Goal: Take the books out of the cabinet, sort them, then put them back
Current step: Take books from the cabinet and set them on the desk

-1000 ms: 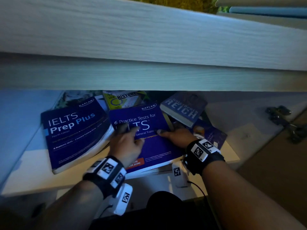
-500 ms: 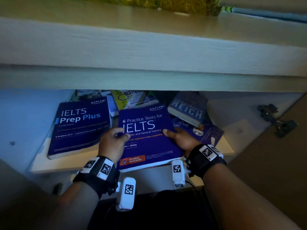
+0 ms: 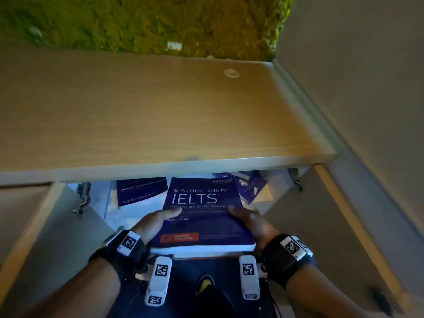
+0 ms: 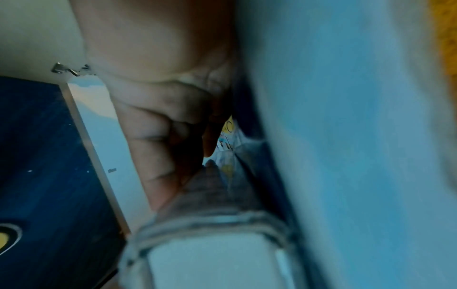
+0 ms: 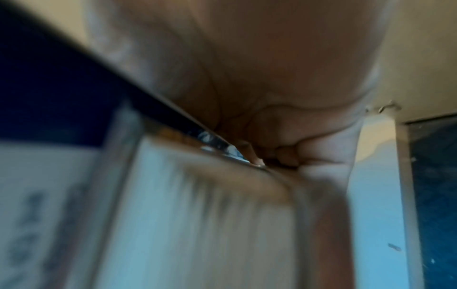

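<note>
A thick dark-blue book titled "6 Practice Tests for IELTS" (image 3: 202,212) is held between both hands, lifted out in front of the open cabinet. My left hand (image 3: 158,222) grips its left edge, thumb on the cover, fingers curled underneath (image 4: 158,136). My right hand (image 3: 249,220) grips the right edge the same way, fingers under the pages (image 5: 284,154). Another dark-blue IELTS book (image 3: 141,190) still lies flat on the cabinet shelf (image 3: 110,203) behind and left. A purple book (image 3: 251,187) lies behind and right. Other books are hidden by the cabinet top.
The wooden cabinet top (image 3: 160,111) overhangs the opening, with green moss wall (image 3: 137,21) behind it. Cabinet doors stand open on the left (image 3: 27,226) and the right (image 3: 339,214), with metal hinges (image 3: 81,198) on the frame. A wall (image 3: 367,76) runs along the right.
Both hands have pulled the "6 Practice Tests" book off the shelf toward me. My head has risen, so the cabinet top now fills the view.
</note>
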`<control>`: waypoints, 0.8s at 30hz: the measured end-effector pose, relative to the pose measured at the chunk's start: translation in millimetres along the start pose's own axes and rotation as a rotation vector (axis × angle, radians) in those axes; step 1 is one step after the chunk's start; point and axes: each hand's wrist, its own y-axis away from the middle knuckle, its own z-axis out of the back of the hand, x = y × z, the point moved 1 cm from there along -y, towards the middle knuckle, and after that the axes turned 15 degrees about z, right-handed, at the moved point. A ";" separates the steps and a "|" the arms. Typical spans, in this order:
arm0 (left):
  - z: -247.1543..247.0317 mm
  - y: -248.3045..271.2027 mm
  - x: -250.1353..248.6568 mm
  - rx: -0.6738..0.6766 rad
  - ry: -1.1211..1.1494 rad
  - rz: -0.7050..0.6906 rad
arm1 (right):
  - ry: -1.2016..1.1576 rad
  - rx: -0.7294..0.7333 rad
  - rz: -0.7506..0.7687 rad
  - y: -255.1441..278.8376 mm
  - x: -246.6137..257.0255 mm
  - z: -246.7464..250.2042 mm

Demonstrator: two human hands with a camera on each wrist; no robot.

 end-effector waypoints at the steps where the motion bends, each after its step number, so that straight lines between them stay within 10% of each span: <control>1: -5.0 22.4 1.2 -0.002 -0.062 0.013 | -0.015 -0.006 -0.017 23.4 10.4 -0.8; 13: -74.6 186.8 -47.9 0.261 0.043 -0.137 | 0.092 0.084 0.175 176.4 152.3 15.0; 24: -135.6 111.9 -243.7 0.155 0.054 -0.281 | 0.262 -0.044 0.253 37.4 294.6 90.7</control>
